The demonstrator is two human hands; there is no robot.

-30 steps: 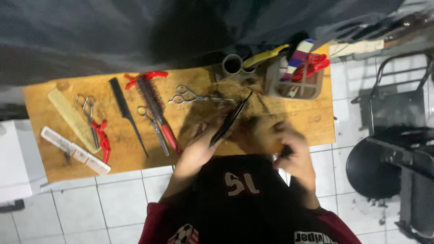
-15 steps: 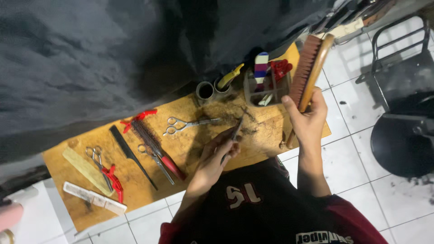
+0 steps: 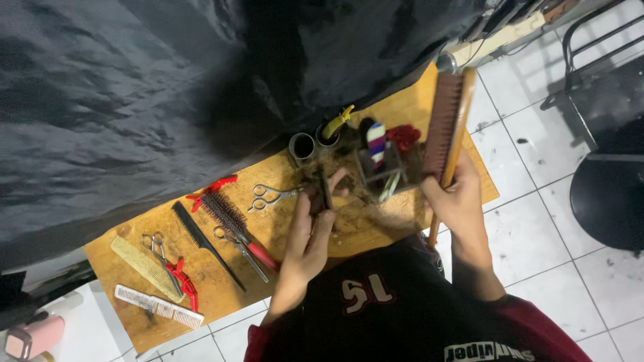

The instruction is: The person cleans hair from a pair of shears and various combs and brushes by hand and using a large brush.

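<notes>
A: Taking the grey organiser box (image 3: 386,171) as the landmark and starting far to its left, what is lying on the wooden table (image 3: 221,285)?

B: A white comb (image 3: 158,306) is lying at the near edge, farthest from the box, with a tan comb (image 3: 145,267), small scissors (image 3: 157,249) and a red clip (image 3: 182,281) just beside it. Closer to the box a black tail comb (image 3: 204,243) and a round brush with a red handle (image 3: 238,230) are lying slanted, and silver shears (image 3: 271,196) are resting near them.

A: And the hands?

B: The left hand (image 3: 310,231) is sitting just left of the box, its fingers (image 3: 320,226) wrapping a slim black comb (image 3: 325,190) that is pointing toward two dark cups (image 3: 310,144) behind the box's left corner. Hair clippings are lying on the table around it.

A: The other one?

B: The right hand (image 3: 459,201) is working at the box's right side, its fingers closing round the handle of a long wooden brush (image 3: 448,127). The bristle head is standing raised beyond the box, near the table's far right corner. A black cape (image 3: 134,87) is hanging over everything behind the box.
</notes>
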